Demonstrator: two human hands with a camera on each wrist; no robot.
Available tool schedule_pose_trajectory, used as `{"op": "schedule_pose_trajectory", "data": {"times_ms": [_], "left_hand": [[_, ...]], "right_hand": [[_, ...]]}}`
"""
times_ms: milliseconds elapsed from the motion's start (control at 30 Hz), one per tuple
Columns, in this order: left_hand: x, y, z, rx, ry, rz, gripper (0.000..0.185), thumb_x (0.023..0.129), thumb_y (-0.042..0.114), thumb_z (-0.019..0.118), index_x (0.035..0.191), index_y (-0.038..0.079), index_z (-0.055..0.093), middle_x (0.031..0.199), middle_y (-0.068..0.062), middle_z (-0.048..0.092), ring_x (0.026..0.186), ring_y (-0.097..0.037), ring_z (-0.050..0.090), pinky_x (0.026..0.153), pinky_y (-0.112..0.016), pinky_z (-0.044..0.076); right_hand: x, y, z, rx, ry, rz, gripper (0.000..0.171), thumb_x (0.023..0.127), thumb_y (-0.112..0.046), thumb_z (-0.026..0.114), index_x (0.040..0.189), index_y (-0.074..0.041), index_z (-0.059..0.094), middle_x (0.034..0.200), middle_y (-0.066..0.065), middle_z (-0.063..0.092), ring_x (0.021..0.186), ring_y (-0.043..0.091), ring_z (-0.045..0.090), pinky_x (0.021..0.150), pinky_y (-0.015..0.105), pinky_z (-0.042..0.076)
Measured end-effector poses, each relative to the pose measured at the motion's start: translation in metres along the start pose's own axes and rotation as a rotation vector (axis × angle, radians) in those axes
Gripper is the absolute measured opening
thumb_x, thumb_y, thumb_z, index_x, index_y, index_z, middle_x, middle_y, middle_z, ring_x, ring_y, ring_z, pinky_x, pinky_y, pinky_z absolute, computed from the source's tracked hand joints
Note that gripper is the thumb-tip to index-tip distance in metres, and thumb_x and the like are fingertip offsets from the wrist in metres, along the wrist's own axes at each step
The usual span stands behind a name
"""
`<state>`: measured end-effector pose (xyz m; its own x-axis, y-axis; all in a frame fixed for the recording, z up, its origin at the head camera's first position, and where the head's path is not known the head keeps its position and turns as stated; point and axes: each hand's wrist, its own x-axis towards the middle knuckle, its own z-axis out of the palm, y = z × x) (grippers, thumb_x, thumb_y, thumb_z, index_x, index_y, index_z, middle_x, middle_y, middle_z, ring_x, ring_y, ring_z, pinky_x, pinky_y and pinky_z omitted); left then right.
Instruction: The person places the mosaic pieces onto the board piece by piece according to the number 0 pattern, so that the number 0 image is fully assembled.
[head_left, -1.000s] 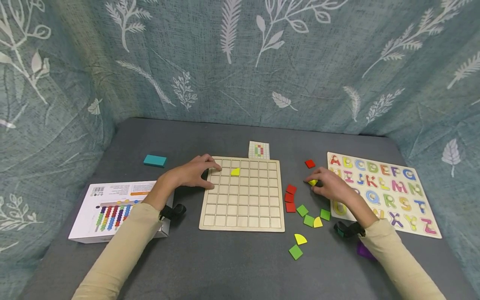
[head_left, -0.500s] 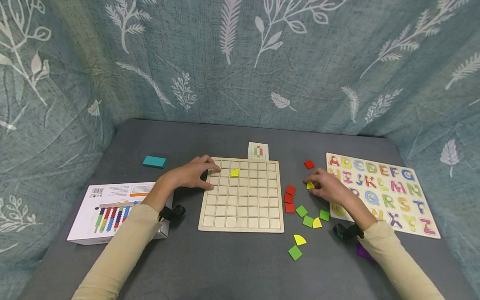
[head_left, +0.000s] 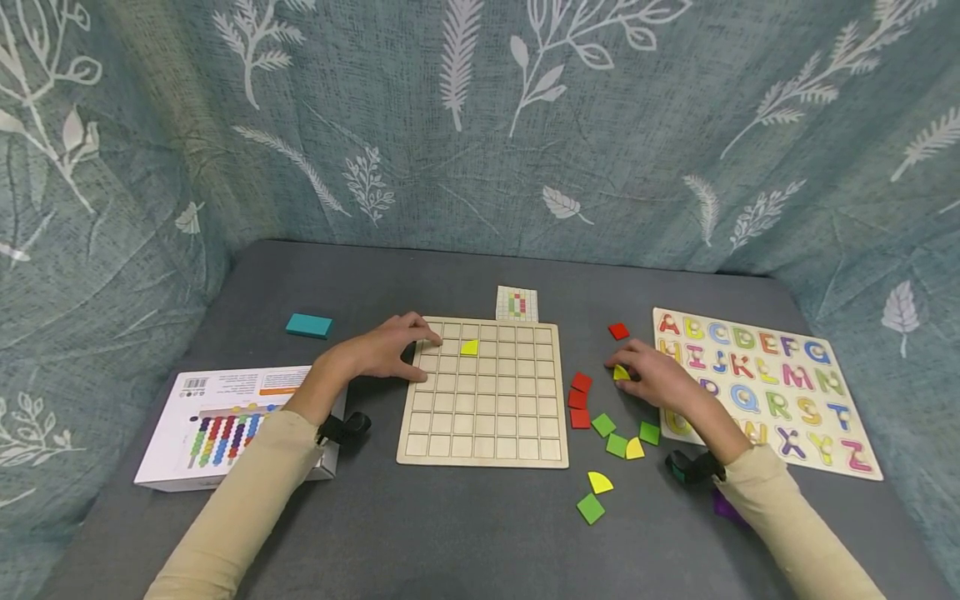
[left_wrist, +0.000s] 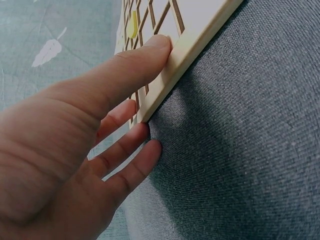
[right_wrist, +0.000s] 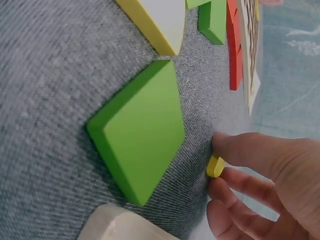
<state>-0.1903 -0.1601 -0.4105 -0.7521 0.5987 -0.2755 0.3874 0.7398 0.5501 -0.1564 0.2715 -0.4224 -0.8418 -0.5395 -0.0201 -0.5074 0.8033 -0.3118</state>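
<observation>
My left hand [head_left: 384,344] rests at the left edge of a wooden grid board [head_left: 483,421]. In the left wrist view its thumb lies on the board's top, and its loosely spread fingertips touch the side edge. One yellow quarter-round tile [head_left: 469,347] sits in a cell near the board's far side. Right of the board, my right hand [head_left: 654,375] pinches another yellow quarter-round tile [right_wrist: 215,166] between thumb and fingers, close over the dark cloth. Red square tiles [head_left: 580,400] and green square tiles [head_left: 617,445] lie between the board and that hand.
A small pattern card [head_left: 517,303] touches the board's far edge. An alphabet puzzle [head_left: 795,421] lies at the right, partly under the right forearm. A white box [head_left: 168,450] stands at the left beneath the left forearm, with a teal block [head_left: 309,325] behind it.
The yellow tile in my right hand has turned slightly and shifted a little left and nearer. My left hand stays on the board's edge.
</observation>
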Motion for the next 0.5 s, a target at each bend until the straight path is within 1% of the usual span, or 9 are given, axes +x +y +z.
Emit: {"op": "schedule_pose_trajectory", "data": {"times_ms": [100, 233, 300, 433, 500], "left_hand": [[0.0002, -0.0007, 0.0002, 0.001, 0.004, 0.006, 0.056, 0.087, 0.024, 0.074, 0.137, 0.010, 0.054, 0.135, -0.015, 0.042, 0.126, -0.035, 0.039, 0.102, -0.054, 0.039], [0.0003, -0.0018, 0.0009, -0.008, 0.011, 0.032, 0.055, 0.087, 0.023, 0.074, 0.136, 0.010, 0.056, 0.132, -0.015, 0.043, 0.123, -0.034, 0.040, 0.100, -0.053, 0.039], [-0.0004, -0.0019, 0.0011, -0.017, 0.013, 0.051, 0.053, 0.087, 0.021, 0.074, 0.135, 0.011, 0.057, 0.131, -0.015, 0.043, 0.121, -0.034, 0.041, 0.099, -0.053, 0.040], [-0.0017, -0.0024, 0.0011, -0.026, 0.021, 0.081, 0.048, 0.086, 0.020, 0.074, 0.132, 0.011, 0.060, 0.129, -0.015, 0.045, 0.117, -0.033, 0.042, 0.096, -0.051, 0.040], [-0.0017, -0.0028, 0.0010, -0.030, 0.023, 0.079, 0.047, 0.087, 0.020, 0.074, 0.131, 0.011, 0.061, 0.128, -0.014, 0.045, 0.115, -0.032, 0.042, 0.095, -0.050, 0.040]], "right_hand": [[0.0015, -0.0009, -0.0002, -0.037, 0.001, -0.003, 0.026, 0.083, -0.008, 0.075, 0.108, -0.005, 0.069, 0.111, 0.015, 0.062, 0.083, 0.022, 0.060, 0.072, 0.039, 0.049], [0.0040, -0.0030, -0.0024, -0.105, 0.004, -0.023, 0.025, 0.081, -0.011, 0.077, 0.106, -0.008, 0.069, 0.111, 0.013, 0.064, 0.082, 0.021, 0.062, 0.066, 0.037, 0.050], [0.0054, -0.0040, -0.0033, -0.128, 0.006, -0.037, 0.025, 0.081, -0.011, 0.077, 0.105, -0.009, 0.069, 0.109, 0.011, 0.064, 0.078, 0.020, 0.062, 0.062, 0.035, 0.048], [0.0077, -0.0059, -0.0041, -0.146, 0.000, -0.040, 0.024, 0.081, -0.011, 0.077, 0.103, -0.011, 0.070, 0.103, 0.009, 0.064, 0.073, 0.018, 0.059, 0.059, 0.034, 0.047], [0.0084, -0.0061, -0.0039, -0.134, -0.006, -0.040, 0.023, 0.081, -0.010, 0.077, 0.103, -0.011, 0.070, 0.103, 0.009, 0.064, 0.072, 0.018, 0.058, 0.059, 0.034, 0.047]]}}
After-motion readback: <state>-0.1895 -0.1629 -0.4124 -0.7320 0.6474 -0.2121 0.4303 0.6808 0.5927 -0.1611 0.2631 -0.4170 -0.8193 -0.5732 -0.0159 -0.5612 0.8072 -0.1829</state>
